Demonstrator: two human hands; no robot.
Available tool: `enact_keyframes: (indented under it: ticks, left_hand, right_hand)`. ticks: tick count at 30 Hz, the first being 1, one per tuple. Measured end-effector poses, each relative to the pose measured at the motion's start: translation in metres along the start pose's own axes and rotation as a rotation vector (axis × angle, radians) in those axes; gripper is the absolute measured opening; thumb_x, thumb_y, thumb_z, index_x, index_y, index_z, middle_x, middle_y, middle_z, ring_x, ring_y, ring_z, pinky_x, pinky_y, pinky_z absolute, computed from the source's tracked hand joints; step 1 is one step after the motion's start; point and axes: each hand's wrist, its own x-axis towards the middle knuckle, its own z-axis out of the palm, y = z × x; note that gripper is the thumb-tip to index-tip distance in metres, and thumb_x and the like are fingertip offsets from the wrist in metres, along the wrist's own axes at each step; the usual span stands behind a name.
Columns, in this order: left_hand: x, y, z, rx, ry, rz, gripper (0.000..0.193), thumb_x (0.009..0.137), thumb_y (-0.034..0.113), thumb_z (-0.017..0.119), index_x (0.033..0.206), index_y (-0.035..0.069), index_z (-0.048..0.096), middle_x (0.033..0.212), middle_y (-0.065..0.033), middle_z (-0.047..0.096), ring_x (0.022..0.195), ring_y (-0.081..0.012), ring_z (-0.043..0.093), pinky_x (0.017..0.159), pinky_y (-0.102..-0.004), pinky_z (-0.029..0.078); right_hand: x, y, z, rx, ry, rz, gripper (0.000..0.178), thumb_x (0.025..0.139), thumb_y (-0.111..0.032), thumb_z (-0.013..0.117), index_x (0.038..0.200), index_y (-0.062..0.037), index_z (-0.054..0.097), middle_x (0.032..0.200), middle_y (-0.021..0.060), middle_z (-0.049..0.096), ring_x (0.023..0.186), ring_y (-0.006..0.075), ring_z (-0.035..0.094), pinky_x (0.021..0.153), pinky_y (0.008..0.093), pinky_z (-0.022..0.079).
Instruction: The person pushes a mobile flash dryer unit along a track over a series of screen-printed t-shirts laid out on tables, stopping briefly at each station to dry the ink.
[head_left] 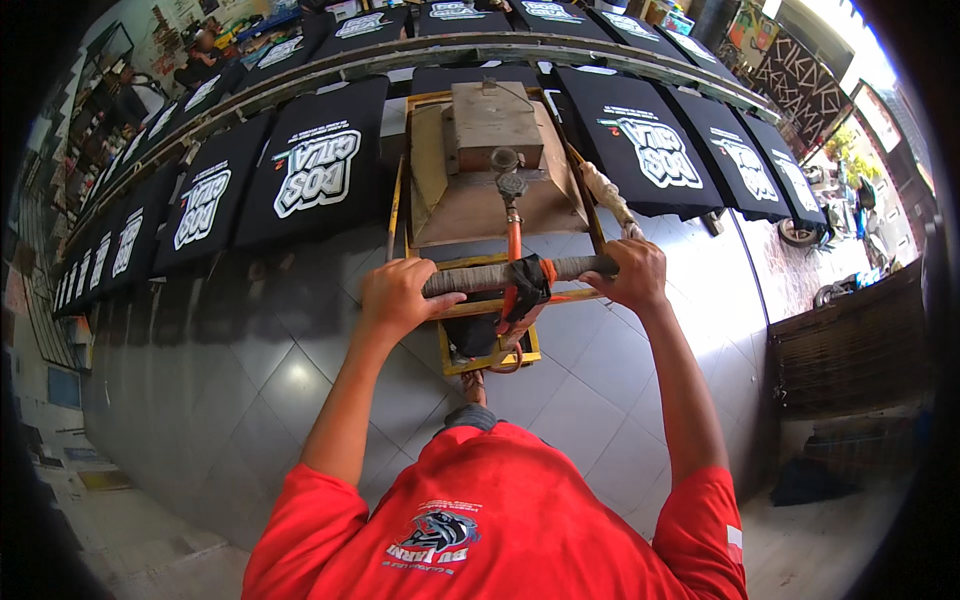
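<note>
Gripping bar, shirt edges ahead, broad floor

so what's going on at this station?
A person in a red shirt grips a tape-wrapped handlebar with both hands, the left hand near one end and the right hand at the other. The bar is on a yellow-framed rig with a metal hood and an orange hose. Right now the hood sits between black printed fabric pieces, probably T-shirts, laid out in rows. Neither hand touches the fabric.
</note>
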Motion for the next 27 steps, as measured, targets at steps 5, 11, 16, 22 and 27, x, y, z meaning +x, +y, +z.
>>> enact_keyframes:
  ticks: [5,11,16,22,27]
  left_hand:
    - [-0.001,-0.003,0.002,-0.03,-0.002,-0.004,0.055,0.067,0.059,0.078,0.076,0.007,0.061,0.073,-0.0075,0.063,0.068,-0.0294,0.064,0.06,-0.0406,0.051]
    - [-0.003,-0.003,0.008,-0.055,0.078,-0.012,0.055,0.066,0.059,0.079,0.074,0.008,0.06,0.07,-0.0068,0.062,0.066,-0.0283,0.063,0.06,-0.0397,0.05]
    - [-0.003,-0.007,0.009,-0.003,0.045,-0.011,0.057,0.065,0.061,0.079,0.073,0.008,0.06,0.069,-0.0064,0.062,0.066,-0.0275,0.063,0.06,-0.0388,0.05]
    - [-0.001,-0.005,0.006,-0.012,0.023,-0.032,0.058,0.063,0.062,0.079,0.072,0.008,0.061,0.068,-0.0068,0.062,0.066,-0.028,0.063,0.061,-0.0386,0.05]
    - [0.001,-0.005,0.005,-0.025,0.027,-0.041,0.058,0.063,0.061,0.08,0.072,0.007,0.061,0.068,-0.0078,0.062,0.065,-0.0283,0.063,0.06,-0.0389,0.05]
  right_hand:
    - [0.001,-0.002,-0.001,-0.017,-0.045,0.026,0.053,0.06,-0.055,0.085,0.069,-0.0099,0.059,0.067,0.0035,0.063,0.068,0.0232,0.065,0.068,0.0378,0.05]
    - [0.002,-0.002,-0.001,0.029,-0.015,0.011,0.054,0.06,-0.055,0.084,0.066,-0.0096,0.056,0.066,0.0042,0.061,0.064,0.0247,0.063,0.066,0.0388,0.049]
    - [0.002,0.0,0.003,0.018,0.038,-0.014,0.056,0.06,-0.058,0.082,0.065,-0.0098,0.054,0.063,0.0039,0.059,0.062,0.0247,0.062,0.063,0.0391,0.049]
    - [0.004,0.0,0.003,0.005,0.018,-0.015,0.057,0.062,-0.061,0.08,0.063,-0.0105,0.052,0.061,0.0035,0.057,0.06,0.025,0.061,0.062,0.039,0.048]
    - [0.005,0.003,0.006,0.015,0.061,-0.053,0.06,0.064,-0.065,0.078,0.063,-0.0105,0.053,0.059,0.0033,0.055,0.057,0.0237,0.059,0.059,0.0385,0.047]
